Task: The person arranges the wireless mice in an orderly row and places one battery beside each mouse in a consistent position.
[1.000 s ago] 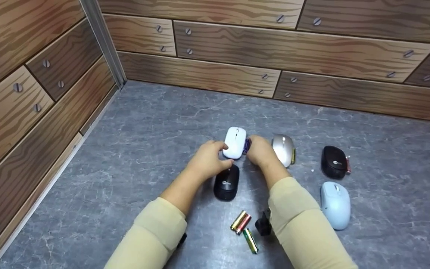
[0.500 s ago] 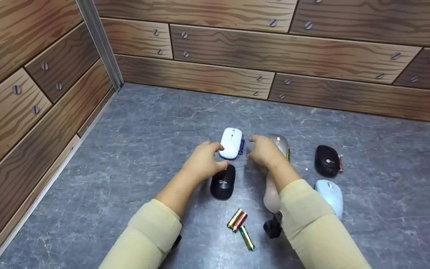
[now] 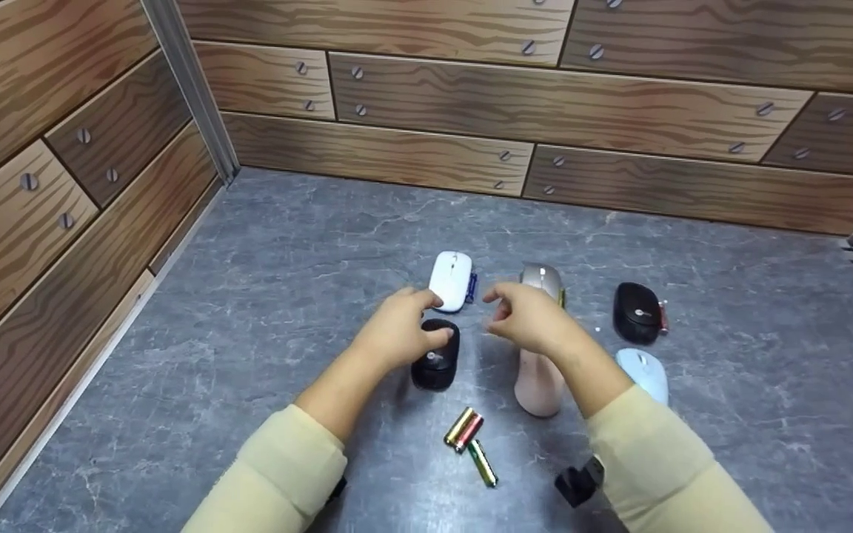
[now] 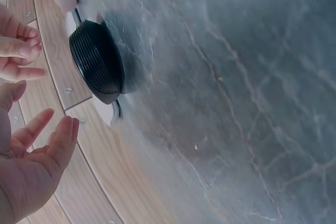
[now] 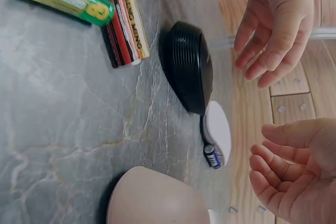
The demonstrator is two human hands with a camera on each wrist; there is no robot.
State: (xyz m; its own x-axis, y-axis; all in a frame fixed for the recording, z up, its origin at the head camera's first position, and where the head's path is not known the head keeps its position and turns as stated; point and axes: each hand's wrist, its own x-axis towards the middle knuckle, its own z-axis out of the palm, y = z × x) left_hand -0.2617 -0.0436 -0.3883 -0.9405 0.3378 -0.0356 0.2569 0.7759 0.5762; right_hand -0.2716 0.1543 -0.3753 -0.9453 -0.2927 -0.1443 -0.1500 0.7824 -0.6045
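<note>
My left hand [image 3: 397,326], fingers loosely bent and holding nothing, hovers over a black mouse [image 3: 435,366]. Its fingertips overlap the lower end of a white mouse [image 3: 451,281] in the head view. Two blue batteries [image 3: 472,287] lie along that white mouse's right side. To the right, my empty right hand [image 3: 534,318] hangs above the table with relaxed fingers. Behind it is a silver mouse [image 3: 543,277], partly covered by the hand; a pink mouse [image 3: 537,389] sits under the wrist. Both wrist views show the hands raised clear of the black mouse [image 5: 186,66].
Gold, red and green batteries [image 3: 482,463] lie nearer me. At right are another black mouse [image 3: 635,312] with red batteries [image 3: 663,317] beside it and a light blue mouse [image 3: 643,374], partly behind my sleeve. Wood-patterned walls [image 3: 426,89] bound the grey tabletop [image 3: 308,237].
My right hand has let go of the blue batteries beside the white mouse and drawn back to the right. The pink mouse has come into sight. My left hand has shifted slightly.
</note>
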